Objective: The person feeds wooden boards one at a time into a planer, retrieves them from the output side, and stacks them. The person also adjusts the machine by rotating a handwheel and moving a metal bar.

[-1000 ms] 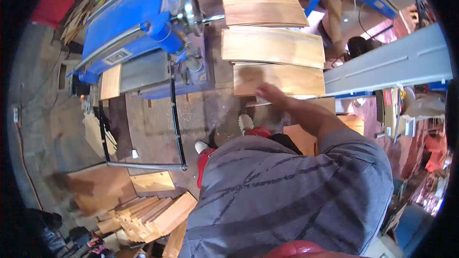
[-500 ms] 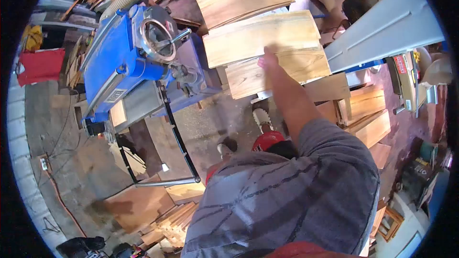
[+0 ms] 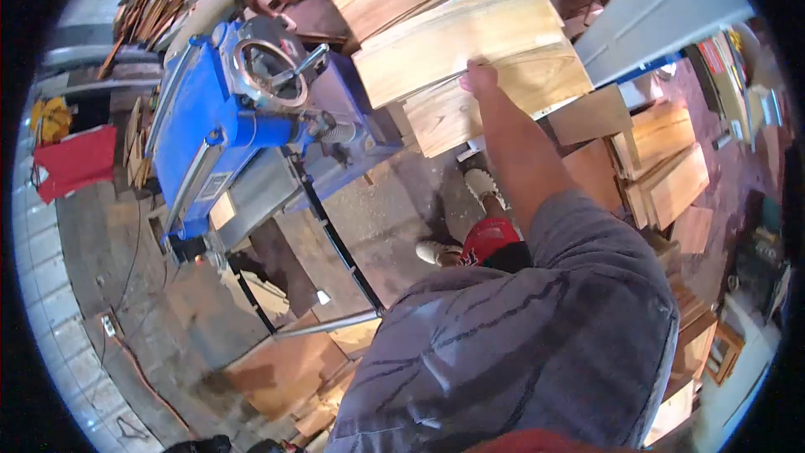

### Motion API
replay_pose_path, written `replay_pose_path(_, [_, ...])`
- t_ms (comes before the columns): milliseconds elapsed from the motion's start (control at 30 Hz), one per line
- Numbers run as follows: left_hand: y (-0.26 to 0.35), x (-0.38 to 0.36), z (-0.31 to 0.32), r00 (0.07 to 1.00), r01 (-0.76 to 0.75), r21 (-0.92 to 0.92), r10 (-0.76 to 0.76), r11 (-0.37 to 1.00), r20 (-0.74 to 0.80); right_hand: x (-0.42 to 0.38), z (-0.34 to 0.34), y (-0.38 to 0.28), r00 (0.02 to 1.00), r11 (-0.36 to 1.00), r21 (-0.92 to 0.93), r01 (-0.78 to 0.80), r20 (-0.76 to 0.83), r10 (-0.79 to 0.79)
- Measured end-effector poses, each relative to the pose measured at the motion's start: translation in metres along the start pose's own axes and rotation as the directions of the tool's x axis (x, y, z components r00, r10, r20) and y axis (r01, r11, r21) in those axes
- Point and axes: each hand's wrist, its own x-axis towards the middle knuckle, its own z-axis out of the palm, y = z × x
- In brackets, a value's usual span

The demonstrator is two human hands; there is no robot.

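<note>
By the near boards (image 3: 537, 84), the right hand (image 3: 483, 78) has bent fingers, maybe to keep them neat; can't tell if it's pinching.

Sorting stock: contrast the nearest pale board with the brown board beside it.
The pale board is yellowish and streaked; the brown board is darker. The pale board shows a larger face than the brown board. The right hand is at the pale board, not the brown board. Both look wooden.
</note>
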Motion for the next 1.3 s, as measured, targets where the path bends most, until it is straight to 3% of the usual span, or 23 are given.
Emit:
replay_pose_path(67, [-0.002,0.014,-0.010,0.998,-0.058,0.032,0.056,0.998,0.040,-0.006,-0.021,-0.015,0.999,0.969,-0.248,0.011,0.037,-0.002])
replay_pose_path(100, [0.001,0.025,-0.015,0.994,-0.099,0.045,0.096,0.994,0.059,0.010,-0.026,-0.006,0.931,0.910,-0.386,0.154,-0.252,-0.265])
replay_pose_path(167, [0.017,0.051,-0.020,0.977,-0.192,0.066,0.184,0.979,0.110,0.056,-0.072,-0.006,0.565,0.454,-0.797,0.398,-0.177,-0.806])
replay_pose_path(200, [0.034,0.071,-0.023,0.962,-0.251,0.080,0.239,0.965,0.133,0.084,-0.094,-0.016,0.714,0.627,-0.639,0.445,-0.169,-0.680])
replay_pose_path(233, [0.057,0.096,-0.025,0.942,-0.317,0.090,0.301,0.944,0.151,0.090,-0.110,-0.047,0.787,0.455,-0.851,0.261,-0.085,-0.611])
replay_pose_path(400, [0.201,0.231,-0.053,0.858,-0.514,0.025,0.512,0.858,0.047,0.077,-0.146,-0.121,0.836,0.343,-0.884,0.317,0.090,-0.541])
replay_pose_path(433, [0.230,0.261,-0.064,0.688,-0.685,0.256,0.721,0.682,-0.078,0.091,-0.151,-0.122,0.875,0.244,-0.929,0.280,0.142,-0.463])
replay_pose_path(533, [0.285,0.385,-0.107,0.658,-0.573,0.442,0.709,0.690,-0.253,0.086,-0.157,-0.122,0.825,0.126,-0.938,0.323,0.214,-0.522])
replay_pose_path(633, [0.370,0.407,-0.146,0.717,-0.476,0.079,0.438,0.876,-0.542,0.078,-0.173,-0.111,0.790,0.248,-0.880,0.405,0.200,-0.580])
replay_pose_path(733, [0.381,0.478,-0.160,0.860,-0.407,-0.130,0.332,0.904,-0.387,0.089,-0.199,-0.101,0.788,0.243,-0.829,0.503,0.325,-0.524])
replay_pose_path(767, [0.383,0.485,-0.168,0.861,-0.385,-0.111,0.314,0.916,-0.399,0.096,-0.208,-0.097,0.891,0.472,-0.806,0.358,0.143,-0.432])
replay_pose_path(800, [0.381,0.491,-0.171,0.864,-0.358,-0.100,0.289,0.928,-0.412,0.082,-0.214,-0.106,0.900,0.400,-0.852,0.337,0.167,-0.403])
replay_pose_path(833, [0.369,0.510,-0.167,0.758,-0.406,-0.109,0.267,0.907,-0.595,0.068,-0.221,-0.106,0.942,0.674,-0.671,0.309,0.120,-0.313])
replay_pose_path(867, [0.366,0.501,-0.169,0.785,-0.456,-0.116,0.338,0.882,-0.519,0.038,-0.224,-0.122,0.969,0.788,-0.564,0.247,0.119,-0.218])
replay_pose_path(900, [0.358,0.512,-0.174,0.643,-0.449,0.630,0.719,0.633,-0.265,0.031,-0.246,-0.127,0.953,0.816,-0.516,0.260,0.274,-0.130])
replay_pose_path(933, [0.336,0.524,-0.158,0.843,-0.388,0.151,0.417,0.909,-0.340,-0.010,-0.241,-0.137,0.958,0.868,-0.450,0.210,0.273,-0.089])
replay_pose_path(967, [0.348,0.446,-0.154,0.878,-0.378,0.160,0.408,0.912,-0.251,-0.007,-0.273,-0.126,0.966,0.747,-0.622,0.235,0.234,-0.109])
replay_pose_path(1000, [0.356,0.370,-0.143,0.925,-0.351,-0.147,0.318,0.925,-0.205,0.017,-0.316,-0.098,0.981,0.776,-0.611,0.155,0.188,-0.048])
replay_pose_path(1033, [0.322,0.368,-0.130,0.868,-0.480,-0.333,0.494,0.811,-0.047,-0.018,-0.327,-0.090,0.985,0.885,-0.444,0.139,0.154,-0.077])
replay_pose_path(1100, [0.280,0.295,-0.121,0.758,-0.479,-0.543,0.637,0.690,0.141,-0.049,-0.363,-0.062,0.989,0.955,-0.298,0.002,0.142,0.043])
replay_pose_path(1133, [0.258,0.258,-0.125,0.795,-0.414,-0.431,0.549,0.802,0.258,-0.106,-0.345,-0.067,0.974,0.958,-0.282,0.045,0.227,0.021])
replay_pose_path(1233, [0.180,0.173,-0.132,0.970,-0.033,-0.832,0.218,0.554,0.107,-0.170,-0.298,-0.035,0.938,0.970,-0.231,0.071,0.347,0.014])
replay_pose_path(1300, [0.124,0.143,-0.151,0.999,-0.041,-0.884,0.048,0.466,-0.021,-0.222,-0.226,-0.034,0.906,0.992,-0.125,-0.008,0.419,0.060])
